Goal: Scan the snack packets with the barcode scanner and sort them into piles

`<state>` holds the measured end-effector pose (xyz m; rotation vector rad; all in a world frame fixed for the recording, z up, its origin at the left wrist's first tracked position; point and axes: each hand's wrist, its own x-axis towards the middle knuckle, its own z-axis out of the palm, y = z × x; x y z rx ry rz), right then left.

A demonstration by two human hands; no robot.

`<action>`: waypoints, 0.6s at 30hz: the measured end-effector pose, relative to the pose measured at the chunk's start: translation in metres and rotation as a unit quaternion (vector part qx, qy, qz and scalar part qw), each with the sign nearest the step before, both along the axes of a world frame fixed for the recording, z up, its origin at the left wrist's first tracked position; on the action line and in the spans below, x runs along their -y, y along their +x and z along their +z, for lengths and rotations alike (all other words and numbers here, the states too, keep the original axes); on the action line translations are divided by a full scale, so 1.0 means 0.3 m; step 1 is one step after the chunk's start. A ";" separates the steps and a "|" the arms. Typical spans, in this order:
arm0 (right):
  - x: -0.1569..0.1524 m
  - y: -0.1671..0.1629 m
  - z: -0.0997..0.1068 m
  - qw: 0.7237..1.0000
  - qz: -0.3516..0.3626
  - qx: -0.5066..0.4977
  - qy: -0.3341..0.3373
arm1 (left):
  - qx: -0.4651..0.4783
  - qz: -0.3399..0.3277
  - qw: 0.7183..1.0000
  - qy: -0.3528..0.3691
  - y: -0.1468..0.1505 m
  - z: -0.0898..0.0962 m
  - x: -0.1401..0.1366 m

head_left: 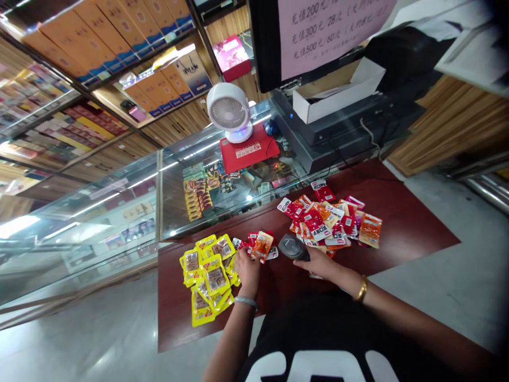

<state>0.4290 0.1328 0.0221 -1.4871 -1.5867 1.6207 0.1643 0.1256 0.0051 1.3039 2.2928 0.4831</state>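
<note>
My right hand (pixel 318 263) is wrapped round a dark grey barcode scanner (pixel 293 247), whose head points left over the table. My left hand (pixel 247 273) has its fingers curled at the edge of an orange snack packet (pixel 262 245). That packet overlaps a few red and white packets (pixel 272 253), and my fingertips are partly hidden there. Left of this hand lies a heap of yellow snack packets (pixel 216 277) with clear windows. Beyond the scanner, to the right, spreads a mixed heap of red and orange snack packets (pixel 318 222).
The dark red tabletop (pixel 278 289) adjoins a glass display counter (pixel 175 196). On the glass stand a white fan (pixel 229 111) and a red mat (pixel 249 153). A black cash drawer (pixel 306 140) carries an open white box (pixel 338 95) behind the right heap. A monitor (pixel 265 48) rises behind.
</note>
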 end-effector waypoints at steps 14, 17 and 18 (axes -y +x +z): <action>-0.014 0.112 -0.045 0.993 -0.116 -0.013 -0.031 | 0.437 0.130 0.882 -0.120 0.476 -0.120 -0.500; -0.014 0.128 -0.046 0.990 -0.134 -0.010 -0.035 | 0.417 0.138 0.892 -0.101 0.492 -0.132 -0.532; -0.013 0.133 -0.049 0.990 -0.137 -0.010 -0.034 | 0.416 0.132 0.895 -0.094 0.489 -0.133 -0.534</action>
